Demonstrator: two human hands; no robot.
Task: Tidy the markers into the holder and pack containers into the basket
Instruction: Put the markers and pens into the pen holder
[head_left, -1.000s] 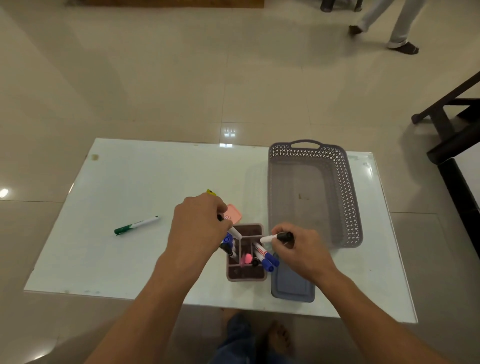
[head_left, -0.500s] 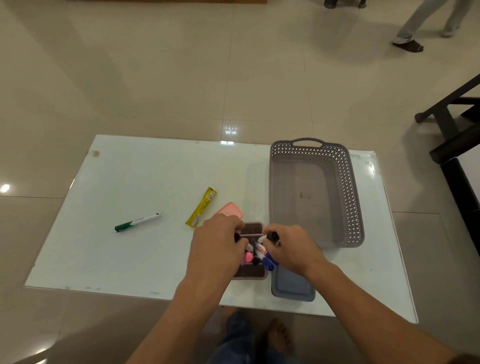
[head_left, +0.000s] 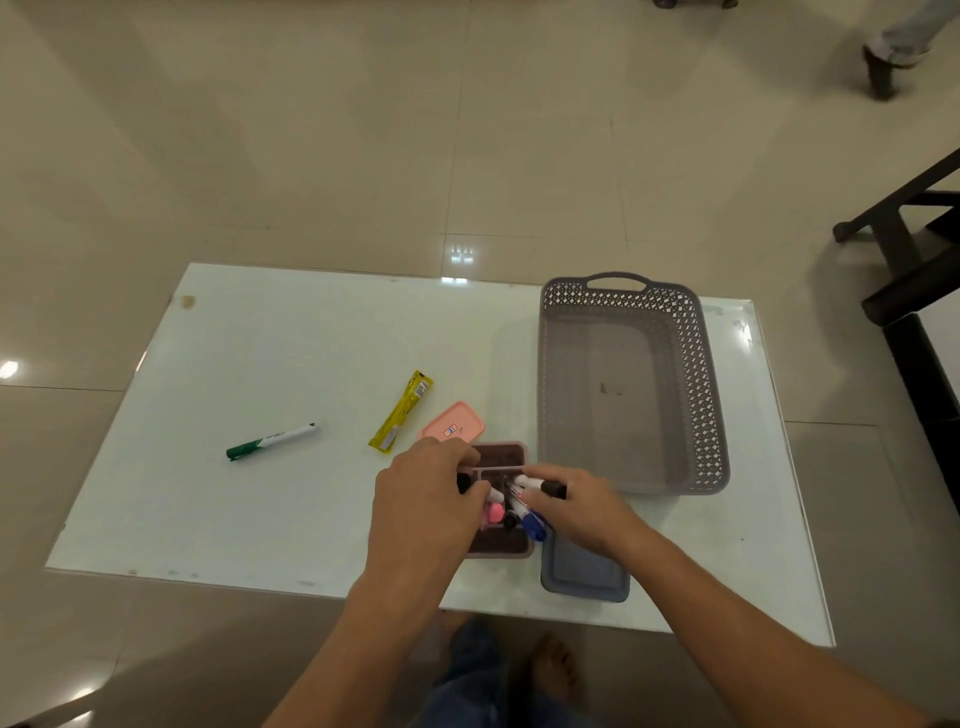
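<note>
The table (head_left: 270, 358) is a pale glass slab with its long axis running 9 to 3 o'clock. The grey basket (head_left: 698, 374) stands at its 3 o'clock side, long axis 12 to 6, handle at 12. The brown holder (head_left: 501, 456) sits near the 6 o'clock edge, just beside the basket's near corner, with markers standing in it. A blue container (head_left: 584, 571) lies at the holder's 4 o'clock, a pink container (head_left: 452, 423) at its 11. The left hand (head_left: 426, 509) is curled over the holder, pinching a black-capped marker. The right hand (head_left: 582, 509) pinches a black marker (head_left: 543, 486) lying 9 to 3, cap toward 3. A yellow packet (head_left: 401, 410) lies 1 to 7. A green marker (head_left: 270, 441) lies apart at 9 o'clock, cap toward 8.
</note>
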